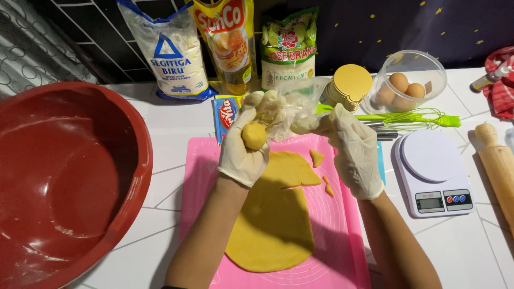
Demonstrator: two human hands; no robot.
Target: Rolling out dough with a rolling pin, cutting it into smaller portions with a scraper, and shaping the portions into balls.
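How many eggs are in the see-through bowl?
3 eggs show in the clear plastic bowl behind the white scale: one at the top, one right, one lower left. More may hide underneath.

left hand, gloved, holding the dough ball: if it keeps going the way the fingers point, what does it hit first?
Likely the clear plastic bag just past the left hand and its dough ball; behind that, the oil pouch. Depth is unclear from this view.
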